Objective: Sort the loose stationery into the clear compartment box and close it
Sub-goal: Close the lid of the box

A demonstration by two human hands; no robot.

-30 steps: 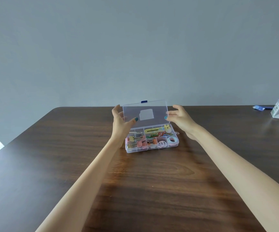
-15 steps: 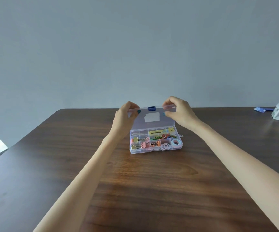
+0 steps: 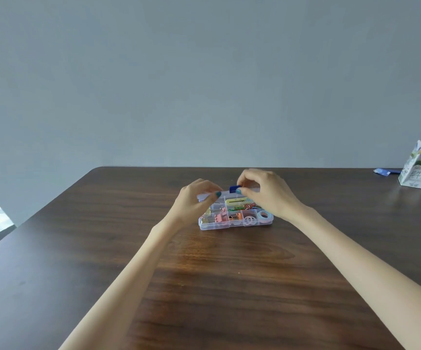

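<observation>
We look at a plain grey-blue wall [image 3: 204,72] and, below it, a dark wood-grain table [image 3: 103,248] that fills the lower half of the view. Two bare forearms reach forward over the table from the near edge and meet at its middle.

The left hand [image 3: 195,198] has its fingers curled over the lid's raised edge, with the thumb under it, pinching the left part. The right hand [image 3: 267,193] pinches the same edge on the right, its thumb just beside the catch.

The clear compartment box [image 3: 234,224] sits flat on the table between and below the hands, well apart from the table's edges. A white and green milk carton [image 3: 417,168] stands far off at the right rear.

The clear lid [image 3: 202,196] is tilted over the box, its free edge held above the rear compartments, so the box is not yet shut. In the front compartments we see a pale blue tape roll [image 3: 265,215] at the right end, white rings [image 3: 248,221] beside it, an orange binder clip [image 3: 238,216] and a pink binder clip [image 3: 220,218]. Behind these lie coloured paper clips [image 3: 242,207] and a long yellow piece [image 3: 237,199] that we cannot name.

A small blue catch [image 3: 234,189] sits at the middle of the lid's edge. A blue wrapper [image 3: 382,171] lies left of the carton.
</observation>
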